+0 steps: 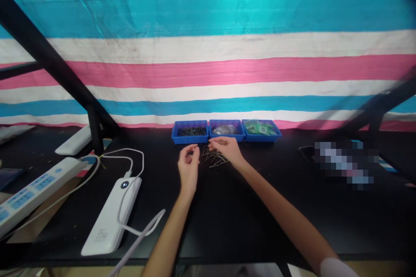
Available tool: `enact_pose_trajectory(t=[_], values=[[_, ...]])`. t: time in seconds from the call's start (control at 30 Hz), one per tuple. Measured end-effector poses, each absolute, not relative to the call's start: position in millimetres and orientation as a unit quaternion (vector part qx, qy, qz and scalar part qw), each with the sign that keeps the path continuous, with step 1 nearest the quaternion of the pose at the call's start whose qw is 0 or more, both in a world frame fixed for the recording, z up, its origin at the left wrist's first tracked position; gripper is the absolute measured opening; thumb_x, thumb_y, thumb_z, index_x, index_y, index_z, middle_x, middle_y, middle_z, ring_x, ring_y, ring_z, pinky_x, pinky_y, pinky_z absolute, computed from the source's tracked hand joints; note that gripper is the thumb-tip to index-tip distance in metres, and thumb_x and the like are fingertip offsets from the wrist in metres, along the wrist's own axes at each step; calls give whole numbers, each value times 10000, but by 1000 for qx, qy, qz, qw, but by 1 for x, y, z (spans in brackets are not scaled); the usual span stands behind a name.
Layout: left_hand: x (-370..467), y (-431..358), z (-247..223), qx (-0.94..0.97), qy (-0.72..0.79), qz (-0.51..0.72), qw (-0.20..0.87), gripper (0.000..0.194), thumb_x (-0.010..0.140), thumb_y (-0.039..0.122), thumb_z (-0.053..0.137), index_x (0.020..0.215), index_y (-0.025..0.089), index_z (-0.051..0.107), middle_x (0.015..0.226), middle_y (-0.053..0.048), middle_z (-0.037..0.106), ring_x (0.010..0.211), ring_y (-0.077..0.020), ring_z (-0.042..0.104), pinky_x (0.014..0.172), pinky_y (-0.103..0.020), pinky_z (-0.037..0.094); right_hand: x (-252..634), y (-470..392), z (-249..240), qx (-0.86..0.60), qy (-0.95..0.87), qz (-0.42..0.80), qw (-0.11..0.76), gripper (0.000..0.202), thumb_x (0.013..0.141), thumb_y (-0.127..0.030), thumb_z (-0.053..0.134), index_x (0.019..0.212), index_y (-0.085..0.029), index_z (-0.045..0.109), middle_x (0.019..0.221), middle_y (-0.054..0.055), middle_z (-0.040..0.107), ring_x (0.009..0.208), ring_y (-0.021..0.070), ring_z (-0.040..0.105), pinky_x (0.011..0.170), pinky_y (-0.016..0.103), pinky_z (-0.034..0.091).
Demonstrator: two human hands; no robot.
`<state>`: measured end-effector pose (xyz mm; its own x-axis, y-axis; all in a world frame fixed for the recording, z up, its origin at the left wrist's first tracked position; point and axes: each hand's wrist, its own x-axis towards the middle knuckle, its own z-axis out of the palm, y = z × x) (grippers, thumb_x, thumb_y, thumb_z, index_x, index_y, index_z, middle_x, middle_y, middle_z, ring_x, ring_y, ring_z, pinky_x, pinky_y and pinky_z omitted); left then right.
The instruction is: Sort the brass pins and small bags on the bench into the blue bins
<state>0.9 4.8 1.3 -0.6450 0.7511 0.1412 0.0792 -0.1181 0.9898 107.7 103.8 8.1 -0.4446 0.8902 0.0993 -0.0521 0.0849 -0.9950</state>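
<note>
The left grip (187, 168) is curling above the black tabletop (227, 220), its thumb and forefinger drawing close at the tips; whether they are pinching anything small cannot be determined. The right grip (230, 150) is bending inward toward the left one, thumb and fingertips nearly meeting; whether anything is sitting between them is likewise too small to tell.

The loose pile of metal screws (215, 158) is lying between the two grips, just beside the left one and directly next to the right one, whose hand is partly covering it.

Three blue trays are standing in a row beyond the grips. The left tray (190, 140) is holding dark screws (192, 132) just past the left grip; the middle tray (241, 137) is holding clear plastic bags (225, 129) right behind the right grip; the right tray (262, 138) is holding green packets (260, 127) beyond and to the right of that grip.

Well to the left of the left grip, a white power bank (110, 218) is lying with a cable trailing across it, and a power strip (66, 169) is resting farther out.
</note>
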Motion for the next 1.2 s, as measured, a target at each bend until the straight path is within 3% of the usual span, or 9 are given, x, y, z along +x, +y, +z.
enact_pose_trajectory(t=[0.17,0.3,0.37,0.47,0.57,0.7,1.0,1.2], values=[[-3,5,-2,314,593,691,270,296,758,393,560,967,184,557,850,-1,510,524,-32,424,424,-151,314,98,115,12,-309,-651,590,366,322,653,-217,627,970,-190,671,934,64,700,741,160,666,689,301,533],[0,5,-1,341,606,664,275,279,766,376,541,960,177,557,821,-1,518,524,-41,425,452,-162,334,123,111,2,-369,-733,458,342,235,666,-208,605,873,-172,710,765,51,712,681,168,652,664,301,519],[2,4,1,384,632,616,270,255,758,365,544,928,177,568,797,1,534,522,-50,433,481,-178,357,139,109,-5,-415,-769,364,321,189,668,-206,603,813,-179,723,672,38,697,629,165,636,636,294,504],[8,1,3,471,698,481,244,200,739,342,561,890,212,586,761,21,573,547,-74,477,524,-204,367,160,108,-14,-455,-795,277,291,160,660,-202,620,784,-209,721,712,22,703,649,157,625,630,274,480],[17,-2,2,535,742,352,199,138,735,319,568,845,242,599,743,34,599,611,-98,521,537,-214,338,172,106,-18,-472,-802,249,268,151,673,-240,635,804,-229,710,754,3,703,649,139,603,582,243,441],[22,-3,-1,559,756,300,164,94,751,318,554,777,241,601,720,32,594,661,-111,540,540,-215,316,175,99,-14,-415,-844,227,252,125,703,-297,653,804,-249,708,748,-4,672,662,123,547,599,241,390],[8,-1,2,497,769,385,117,158,763,348,531,867,245,593,740,32,581,603,-97,520,540,-210,355,149,74,-13,-339,-914,145,169,102,771,-304,617,813,-253,695,793,13,629,802,153,491,695,295,271],[10,5,-2,472,686,512,212,199,739,351,577,857,191,591,657,42,502,547,-71,465,556,-198,390,150,73,-13,-358,-891,176,217,99,766,-267,605,721,-224,682,748,13,644,774,154,502,704,310,291]])
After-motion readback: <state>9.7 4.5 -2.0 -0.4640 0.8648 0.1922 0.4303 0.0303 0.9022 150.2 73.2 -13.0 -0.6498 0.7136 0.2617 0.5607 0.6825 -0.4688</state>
